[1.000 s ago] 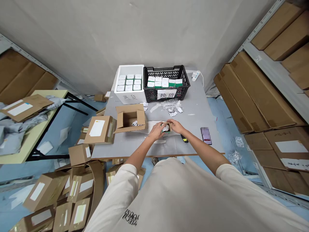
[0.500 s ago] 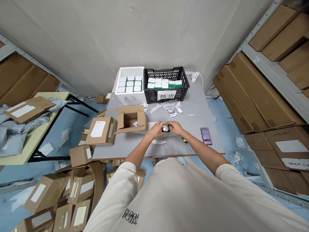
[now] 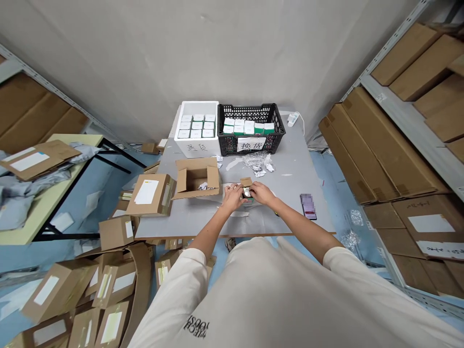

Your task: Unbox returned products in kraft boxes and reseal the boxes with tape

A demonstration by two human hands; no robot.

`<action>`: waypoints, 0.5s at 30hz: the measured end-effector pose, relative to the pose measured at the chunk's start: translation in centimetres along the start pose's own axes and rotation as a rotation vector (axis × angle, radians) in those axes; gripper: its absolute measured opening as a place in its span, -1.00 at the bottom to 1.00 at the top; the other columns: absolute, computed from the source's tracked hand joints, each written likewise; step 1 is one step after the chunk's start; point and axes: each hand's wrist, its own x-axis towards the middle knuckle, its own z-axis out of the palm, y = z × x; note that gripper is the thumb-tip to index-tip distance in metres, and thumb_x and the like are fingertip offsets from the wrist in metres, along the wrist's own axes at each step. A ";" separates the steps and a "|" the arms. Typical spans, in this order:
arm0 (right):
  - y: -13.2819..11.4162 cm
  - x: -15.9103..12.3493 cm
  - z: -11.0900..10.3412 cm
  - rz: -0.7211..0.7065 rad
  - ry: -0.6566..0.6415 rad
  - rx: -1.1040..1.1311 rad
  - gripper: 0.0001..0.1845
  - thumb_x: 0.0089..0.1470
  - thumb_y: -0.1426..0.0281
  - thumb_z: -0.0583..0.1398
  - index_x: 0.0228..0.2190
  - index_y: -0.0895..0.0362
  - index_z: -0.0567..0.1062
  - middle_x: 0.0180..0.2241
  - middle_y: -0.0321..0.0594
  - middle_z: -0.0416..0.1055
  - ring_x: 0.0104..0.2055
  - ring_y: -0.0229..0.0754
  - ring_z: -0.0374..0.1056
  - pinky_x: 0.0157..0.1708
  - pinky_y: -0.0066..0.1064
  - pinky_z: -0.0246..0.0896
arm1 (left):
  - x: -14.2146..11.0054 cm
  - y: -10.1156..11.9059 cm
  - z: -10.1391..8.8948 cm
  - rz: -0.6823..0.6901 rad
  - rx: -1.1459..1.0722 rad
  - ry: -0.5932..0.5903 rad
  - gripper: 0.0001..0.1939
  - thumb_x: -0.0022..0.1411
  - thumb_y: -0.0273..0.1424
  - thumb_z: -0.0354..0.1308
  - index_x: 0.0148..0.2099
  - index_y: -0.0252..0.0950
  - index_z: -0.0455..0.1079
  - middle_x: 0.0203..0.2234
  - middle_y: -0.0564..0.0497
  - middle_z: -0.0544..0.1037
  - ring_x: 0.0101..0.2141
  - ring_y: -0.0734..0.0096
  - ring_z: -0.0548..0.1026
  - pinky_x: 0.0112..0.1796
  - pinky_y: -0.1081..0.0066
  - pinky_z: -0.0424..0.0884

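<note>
Between my two hands on the table is a small box (image 3: 246,199) with green on its side and a raised brown flap. A shiny silver piece (image 3: 247,192) shows in its opening; its kind is too small to make out. My left hand (image 3: 232,196) is closed around the box's left side. At the right side my right hand (image 3: 261,193) has its fingers closed at the opening, by the silver piece; what the fingertips pinch is hidden. Just left of my hands stands an open cardboard carton (image 3: 197,194) with crumpled paper inside.
Behind are a white foam box (image 3: 195,150) and a black plastic crate (image 3: 224,145), both holding small white-and-green boxes. Bubble wrap (image 3: 253,158) and paper scraps lie before the crate. A phone (image 3: 308,206) is at right, a sealed carton (image 3: 150,195) at left. Cartons crowd the floor.
The rounded silver piece between my hands now sits lower and shows less. A brown flap now stands up behind it. The view has shifted slightly.
</note>
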 end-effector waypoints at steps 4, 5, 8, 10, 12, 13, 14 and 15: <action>-1.0 0.4 -0.3 0.056 -0.026 -0.035 -0.88 0.23 0.37 0.23 -0.26 0.14 0.57 -0.15 -0.07 0.50 -0.05 -0.04 0.38 -0.11 -0.36 0.22 | -0.3 -0.6 1.0 0.001 -0.046 0.008 -0.56 0.27 -0.32 0.32 0.14 -0.20 0.32 0.26 -0.23 0.42 0.30 -0.03 0.28 0.20 -0.03 0.19; -1.2 0.6 -0.4 0.079 -0.040 -0.049 -0.88 0.21 0.34 0.26 -0.27 0.13 0.57 -0.16 -0.06 0.52 -0.05 -0.02 0.39 -0.12 -0.35 0.23 | -0.3 -0.8 1.3 -0.005 -0.077 0.011 -0.49 0.26 -0.33 0.32 0.20 -0.21 0.27 0.25 -0.24 0.42 0.30 -0.01 0.29 0.19 0.00 0.22; -2.1 1.0 -0.7 0.145 -0.078 -0.096 -0.83 0.13 0.29 0.34 -0.25 0.11 0.57 -0.14 -0.02 0.56 -0.01 0.05 0.40 -0.10 -0.30 0.24 | -0.5 -1.4 2.1 -0.024 -0.190 0.005 -0.40 0.24 -0.40 0.31 0.26 -0.20 0.17 0.24 -0.21 0.43 0.25 0.03 0.38 0.16 0.08 0.31; -2.7 1.3 -0.8 0.175 -0.089 -0.126 -0.80 0.09 0.31 0.37 -0.23 0.10 0.57 -0.14 0.02 0.57 0.01 0.11 0.41 -0.08 -0.26 0.25 | -0.5 -1.6 2.4 -0.028 -0.249 -0.002 -0.41 0.22 -0.44 0.30 0.23 -0.17 0.17 0.25 -0.19 0.42 0.21 0.04 0.44 0.14 0.09 0.35; -3.3 1.7 -0.7 0.210 -0.095 -0.150 -0.76 0.05 0.33 0.39 -0.21 0.11 0.57 -0.15 0.06 0.59 0.01 0.16 0.41 -0.07 -0.21 0.26 | -0.6 -1.7 2.4 -0.036 -0.298 0.000 -0.44 0.20 -0.46 0.30 0.18 -0.15 0.18 0.27 -0.17 0.40 0.18 0.04 0.47 0.12 0.09 0.37; -3.6 1.9 -0.7 0.230 -0.099 -0.154 -0.74 0.04 0.34 0.40 -0.20 0.12 0.57 -0.16 0.08 0.59 0.01 0.18 0.42 -0.07 -0.19 0.26 | -0.6 -1.6 2.4 -0.042 -0.319 0.003 -0.46 0.20 -0.46 0.31 0.16 -0.15 0.19 0.28 -0.17 0.39 0.18 0.03 0.47 0.11 0.08 0.38; -3.8 2.1 -0.6 0.251 -0.101 -0.153 -0.71 0.02 0.36 0.41 -0.19 0.12 0.56 -0.17 0.10 0.60 0.01 0.19 0.42 -0.07 -0.18 0.27 | -0.6 -1.6 2.3 -0.045 -0.338 0.005 -0.47 0.19 -0.47 0.31 0.13 -0.14 0.19 0.29 -0.17 0.38 0.18 0.03 0.47 0.11 0.08 0.38; -4.0 2.3 -0.6 0.273 -0.102 -0.149 -0.68 0.00 0.37 0.42 -0.17 0.13 0.56 -0.18 0.11 0.60 0.01 0.21 0.43 -0.06 -0.16 0.27 | -0.6 -1.5 2.3 -0.047 -0.354 0.008 -0.48 0.18 -0.47 0.32 0.11 -0.14 0.20 0.30 -0.16 0.37 0.19 0.03 0.47 0.11 0.08 0.38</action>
